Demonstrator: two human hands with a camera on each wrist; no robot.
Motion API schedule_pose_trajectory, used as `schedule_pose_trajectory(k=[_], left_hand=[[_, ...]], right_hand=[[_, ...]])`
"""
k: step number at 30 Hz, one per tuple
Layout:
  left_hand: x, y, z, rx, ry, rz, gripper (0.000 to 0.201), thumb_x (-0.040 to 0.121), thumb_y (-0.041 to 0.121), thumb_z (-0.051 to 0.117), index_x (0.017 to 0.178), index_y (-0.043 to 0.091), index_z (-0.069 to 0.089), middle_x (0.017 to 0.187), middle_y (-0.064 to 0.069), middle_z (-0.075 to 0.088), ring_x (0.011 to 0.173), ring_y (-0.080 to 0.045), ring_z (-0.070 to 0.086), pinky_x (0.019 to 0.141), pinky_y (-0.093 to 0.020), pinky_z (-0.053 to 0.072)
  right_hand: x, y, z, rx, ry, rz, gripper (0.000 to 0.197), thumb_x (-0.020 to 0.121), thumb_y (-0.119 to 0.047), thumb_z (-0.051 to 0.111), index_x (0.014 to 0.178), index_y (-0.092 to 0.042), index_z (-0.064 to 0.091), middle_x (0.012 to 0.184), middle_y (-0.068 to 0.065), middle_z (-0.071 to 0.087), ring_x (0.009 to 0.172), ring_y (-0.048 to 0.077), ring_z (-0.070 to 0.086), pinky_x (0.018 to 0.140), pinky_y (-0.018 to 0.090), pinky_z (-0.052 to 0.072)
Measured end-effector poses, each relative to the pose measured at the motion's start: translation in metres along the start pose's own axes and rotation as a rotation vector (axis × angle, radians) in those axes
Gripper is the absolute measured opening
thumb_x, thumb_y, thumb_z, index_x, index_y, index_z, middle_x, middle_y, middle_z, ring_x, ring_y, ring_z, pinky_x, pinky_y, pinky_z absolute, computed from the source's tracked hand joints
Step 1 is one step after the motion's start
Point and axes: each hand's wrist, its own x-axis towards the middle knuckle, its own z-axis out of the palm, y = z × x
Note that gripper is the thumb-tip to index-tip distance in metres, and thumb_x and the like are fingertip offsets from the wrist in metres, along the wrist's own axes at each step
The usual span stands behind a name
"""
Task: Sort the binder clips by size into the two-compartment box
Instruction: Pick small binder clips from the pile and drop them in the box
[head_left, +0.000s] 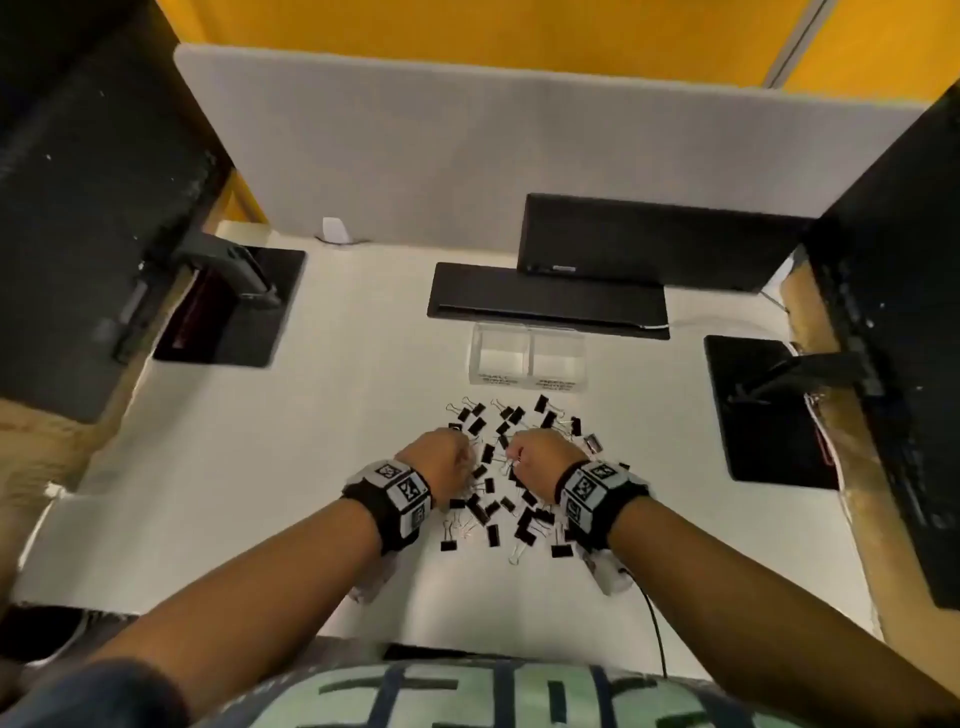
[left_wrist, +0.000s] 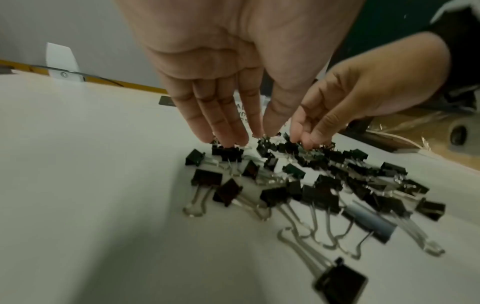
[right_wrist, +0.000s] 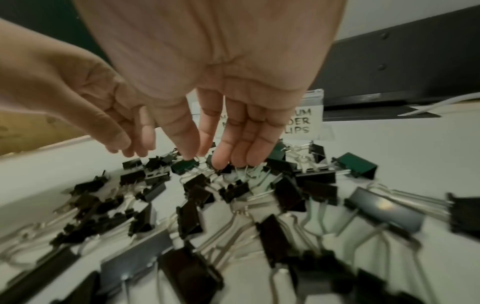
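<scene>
Several black binder clips (head_left: 492, 535) of two sizes lie scattered on the white table (head_left: 260, 467), in front of the clear two-compartment box (head_left: 529, 358). My left hand (head_left: 460, 449) points down over the pile's left side. Its thumb and forefinger (left_wrist: 262, 134) pinch the top of a small clip (left_wrist: 261, 144). My right hand (head_left: 519, 452) hangs just beside it, thumb and forefinger (right_wrist: 196, 156) pinching the wire handle of a clip (right_wrist: 185, 165). Bigger clips (right_wrist: 384, 207) lie nearer my wrists. The box's label (right_wrist: 309, 121) reads partly "clips".
A black keyboard-like bar (head_left: 550, 299) sits right behind the box. Black monitor stands stand at the left (head_left: 234, 306) and right (head_left: 769, 410). A grey partition (head_left: 519, 156) closes the back. A cable (head_left: 654, 623) runs over the table's near edge.
</scene>
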Motion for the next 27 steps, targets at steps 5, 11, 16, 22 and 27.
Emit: schedule_pose_trajectory(k=[5,11,16,22,27], left_hand=[[0.015,-0.001,0.014,0.117,-0.015,0.056,0.014,0.083,0.023,0.061,0.093,0.013,0.06,0.108,-0.007,0.058,0.099,-0.025,0.058,0.075,-0.03,0.047],[0.021,-0.004,0.027,0.17,0.023,0.107,0.03,0.085,0.027,0.061,0.11,0.01,0.061,0.114,-0.009,0.057,0.108,-0.026,0.054,0.086,-0.037,0.051],[0.024,-0.002,0.031,0.15,0.052,0.104,0.022,0.083,0.022,0.06,0.102,0.01,0.064,0.108,-0.009,0.055,0.103,-0.026,0.054,0.08,-0.036,0.051],[0.024,-0.006,0.029,0.132,0.137,0.14,0.017,0.081,0.025,0.065,0.091,0.012,0.063,0.107,-0.008,0.055,0.104,-0.025,0.049,0.084,-0.036,0.047],[0.018,-0.014,0.015,-0.292,0.208,-0.033,0.016,0.083,0.024,0.067,0.076,0.022,0.053,0.084,0.003,0.063,0.076,-0.013,0.057,0.073,-0.029,0.05]], right_hand=[[0.007,-0.011,0.007,-0.157,0.009,-0.08,0.02,0.085,-0.023,0.062,0.105,-0.022,0.064,0.113,0.004,0.059,0.103,0.021,0.057,0.085,0.033,0.052],[0.007,-0.02,0.026,-0.274,0.039,-0.125,0.037,0.086,-0.038,0.062,0.109,-0.009,0.064,0.114,0.01,0.059,0.112,0.025,0.052,0.092,0.04,0.05],[0.009,-0.02,0.032,-0.181,0.093,-0.13,0.02,0.085,-0.028,0.065,0.085,-0.009,0.061,0.102,0.012,0.062,0.1,0.026,0.058,0.081,0.034,0.05],[0.006,-0.014,0.029,-0.052,0.096,-0.126,0.014,0.084,-0.016,0.066,0.075,-0.012,0.056,0.087,0.004,0.058,0.079,0.017,0.053,0.073,0.027,0.047],[0.0,-0.007,0.022,0.195,0.119,-0.054,0.013,0.085,-0.012,0.062,0.096,-0.017,0.06,0.081,-0.001,0.058,0.071,0.014,0.056,0.07,0.027,0.053]])
